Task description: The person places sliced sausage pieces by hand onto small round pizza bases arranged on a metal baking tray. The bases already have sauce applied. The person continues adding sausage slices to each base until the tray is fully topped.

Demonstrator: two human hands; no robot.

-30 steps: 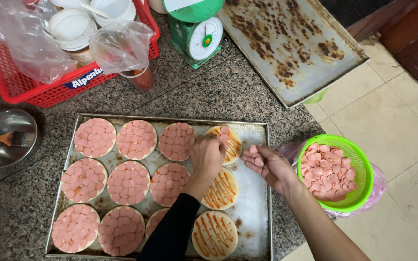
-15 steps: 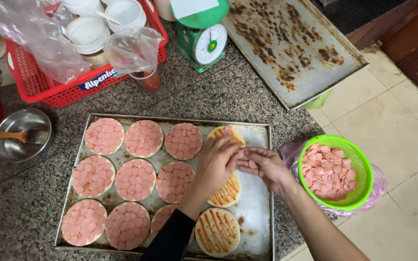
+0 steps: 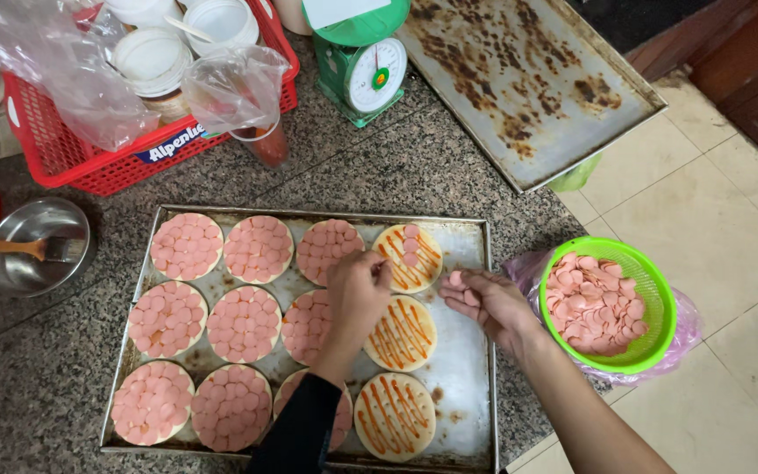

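A metal baking tray [image 3: 309, 213] on a granite counter holds small round pizza bases. Most are covered with pink sausage slices. Three in the right column show only orange sauce stripes, and the top one [image 3: 414, 259] carries two or three slices. My left hand [image 3: 357, 288], in a black sleeve, rests its pinched fingertips on that base's left edge, apparently on a slice. My right hand [image 3: 493, 303] hovers over the tray's right edge, cupped around a few sausage slices. Beside it, off the counter edge, sits a green bowl [image 3: 638, 263] full of slices.
Behind the tray stand a red basket [image 3: 160, 149] of tubs and plastic bags, a bagged cup of red sauce [image 3: 261, 140], a green kitchen scale [image 3: 361, 66] and a stained baking sheet [image 3: 528, 88]. A steel bowl with a brush [image 3: 32, 246] sits at the left. Tiled floor lies to the right.
Half a second ago my hands met over the tray's right side. My left hand has since moved left to the top right base, and my right hand has stayed near the tray edge.
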